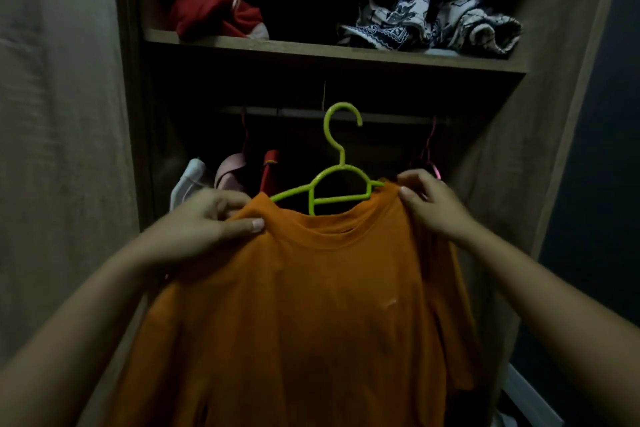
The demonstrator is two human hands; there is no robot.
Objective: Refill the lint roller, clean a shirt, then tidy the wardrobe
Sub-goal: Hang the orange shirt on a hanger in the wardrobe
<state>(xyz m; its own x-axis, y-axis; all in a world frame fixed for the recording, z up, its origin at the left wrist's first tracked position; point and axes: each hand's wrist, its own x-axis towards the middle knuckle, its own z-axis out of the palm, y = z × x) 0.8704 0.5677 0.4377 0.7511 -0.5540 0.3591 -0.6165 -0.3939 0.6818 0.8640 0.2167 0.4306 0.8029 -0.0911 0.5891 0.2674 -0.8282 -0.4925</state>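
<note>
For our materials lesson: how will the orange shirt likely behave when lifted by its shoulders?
Probably floppy: the orange shirt sags below the left hand and right hand pinching its shoulders. Likely light, as pinches alone hold it. It might slip off the green hanger, only partly inside the collar.

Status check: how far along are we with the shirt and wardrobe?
Done, apparently: the orange shirt sits on the green hanger. The lint roller is out of view, so refill and cleaning cannot be confirmed. In hand: left hand and right hand each grip a shoulder, the hook near the rail; whether it has caught is unclear. Left: the red garment and patterned cloth lie bunched on the shelf.
</note>
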